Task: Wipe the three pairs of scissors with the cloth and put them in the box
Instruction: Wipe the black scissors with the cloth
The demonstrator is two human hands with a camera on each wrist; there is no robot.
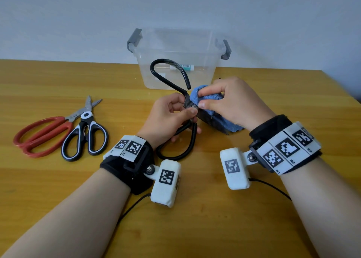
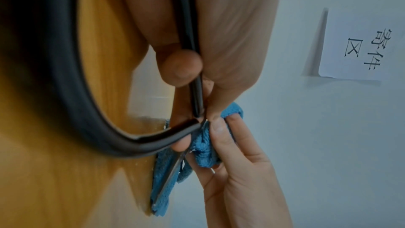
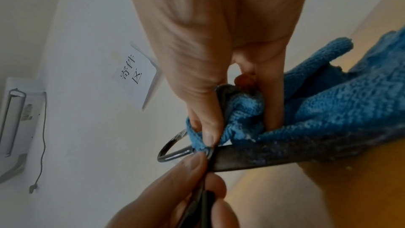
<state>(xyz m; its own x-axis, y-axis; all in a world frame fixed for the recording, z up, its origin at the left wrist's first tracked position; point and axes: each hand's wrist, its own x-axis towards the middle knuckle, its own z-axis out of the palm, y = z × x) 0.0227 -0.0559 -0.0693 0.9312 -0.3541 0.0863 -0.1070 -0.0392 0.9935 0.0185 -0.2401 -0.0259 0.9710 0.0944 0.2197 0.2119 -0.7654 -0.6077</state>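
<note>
your left hand (image 1: 172, 113) grips black scissors (image 1: 192, 140), right hand (image 1: 232, 103) pinches cloth (image 1: 207, 99) at pivot; first pair wiping; next you slide cloth along blade, then box (image 1: 175, 42)

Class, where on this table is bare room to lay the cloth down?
Bare wood lies right of the clear plastic box and in front of both wrists. Crowded: the left, with red-handled scissors and black-and-white scissors.
</note>
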